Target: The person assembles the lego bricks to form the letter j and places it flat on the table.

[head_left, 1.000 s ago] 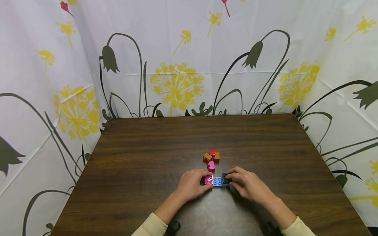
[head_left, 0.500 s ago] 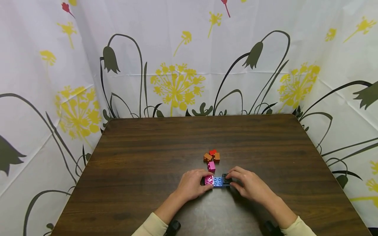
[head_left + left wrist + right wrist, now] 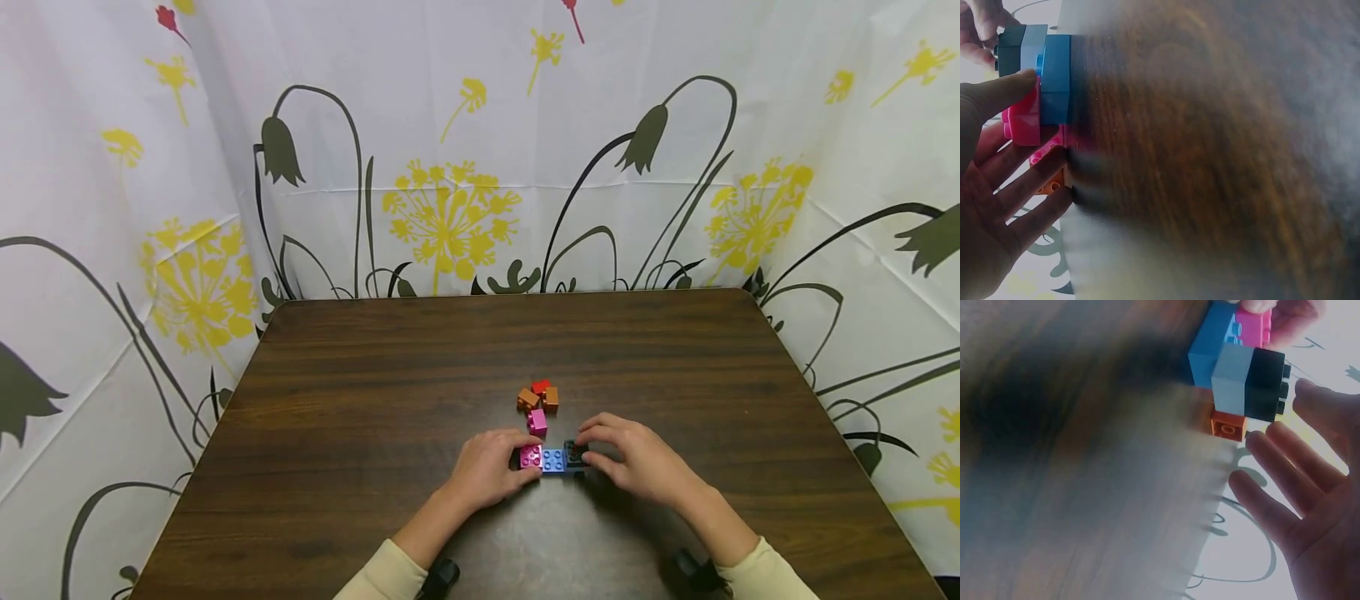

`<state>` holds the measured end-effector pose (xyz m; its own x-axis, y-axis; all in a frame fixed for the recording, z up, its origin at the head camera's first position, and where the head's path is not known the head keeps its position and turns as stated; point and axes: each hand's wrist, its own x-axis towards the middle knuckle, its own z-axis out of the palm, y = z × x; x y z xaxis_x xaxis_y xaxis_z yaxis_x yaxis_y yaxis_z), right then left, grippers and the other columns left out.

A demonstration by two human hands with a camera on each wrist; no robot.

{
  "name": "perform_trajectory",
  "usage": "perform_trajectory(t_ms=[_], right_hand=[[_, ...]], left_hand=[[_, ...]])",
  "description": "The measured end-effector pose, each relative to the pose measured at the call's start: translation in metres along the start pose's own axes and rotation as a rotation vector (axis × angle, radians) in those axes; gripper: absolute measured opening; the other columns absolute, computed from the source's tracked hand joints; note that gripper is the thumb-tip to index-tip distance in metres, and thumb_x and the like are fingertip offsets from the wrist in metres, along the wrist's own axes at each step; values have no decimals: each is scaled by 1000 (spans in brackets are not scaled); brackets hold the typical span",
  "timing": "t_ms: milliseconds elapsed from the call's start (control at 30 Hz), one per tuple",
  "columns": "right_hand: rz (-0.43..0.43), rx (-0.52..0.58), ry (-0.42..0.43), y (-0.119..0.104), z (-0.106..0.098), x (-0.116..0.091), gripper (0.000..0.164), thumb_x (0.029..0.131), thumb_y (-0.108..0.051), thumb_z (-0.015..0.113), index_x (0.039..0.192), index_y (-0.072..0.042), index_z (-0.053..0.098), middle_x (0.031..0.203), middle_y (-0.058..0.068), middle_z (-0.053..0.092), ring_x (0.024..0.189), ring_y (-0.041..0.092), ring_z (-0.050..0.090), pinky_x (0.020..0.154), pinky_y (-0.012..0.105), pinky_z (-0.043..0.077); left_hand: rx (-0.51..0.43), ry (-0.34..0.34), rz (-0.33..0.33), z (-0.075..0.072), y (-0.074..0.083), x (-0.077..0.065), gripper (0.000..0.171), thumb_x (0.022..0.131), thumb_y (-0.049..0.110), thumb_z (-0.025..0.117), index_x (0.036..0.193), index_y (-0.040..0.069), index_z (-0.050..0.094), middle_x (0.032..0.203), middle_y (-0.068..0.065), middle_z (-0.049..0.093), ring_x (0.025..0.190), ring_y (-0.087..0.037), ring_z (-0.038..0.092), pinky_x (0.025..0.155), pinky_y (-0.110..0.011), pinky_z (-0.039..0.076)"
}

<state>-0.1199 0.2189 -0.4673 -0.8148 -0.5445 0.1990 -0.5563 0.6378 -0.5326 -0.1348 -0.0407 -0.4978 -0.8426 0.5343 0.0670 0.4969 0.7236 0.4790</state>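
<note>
Head view, brick stack [image 3: 553, 461], pink, blue, seemingly black

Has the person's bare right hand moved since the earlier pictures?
Yes, slightly: in the head view, the bare right hand sits a little higher and further right against the blue studded plastic brick, baring more of the black studded plastic brick.

Pink brick [image 3: 530, 457] atop blue brick [image 3: 1055, 81]; black brick [image 3: 1264, 385] stacked on grey brick [image 3: 1230, 381]
</note>
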Motion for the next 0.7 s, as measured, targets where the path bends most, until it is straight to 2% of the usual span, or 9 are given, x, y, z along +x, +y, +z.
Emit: perform_trajectory(t_ms=[300,467,700], right_hand=[[13,17,60,14,3,21,23,88,-12,74,111,-9,71,116,-1,64,108,18,62,90,43,51],[27,30,33,23,8,34,28,90,-13,71,118,-8,69,118,1,63,110,20,61,92,44,49],[30,-31,-8,38,15,56,37,91,-15,71,126,-9,65,119,2,61,109,20,61,93,44,49]], left_hand=[[11,-3,0,-1,1,1,39,82,43,78,116,25,73,111,8,69,103,-13,64,84,-39,51],[15,-8,3,-1,0,1,39,82,43,78,117,25,73,112,7,70,102,-13,64,83,-40,51],[18,5,19,-1,0,1,38,81,42,78,115,24,73,109,7,70,99,-12,65,80,-38,52]])
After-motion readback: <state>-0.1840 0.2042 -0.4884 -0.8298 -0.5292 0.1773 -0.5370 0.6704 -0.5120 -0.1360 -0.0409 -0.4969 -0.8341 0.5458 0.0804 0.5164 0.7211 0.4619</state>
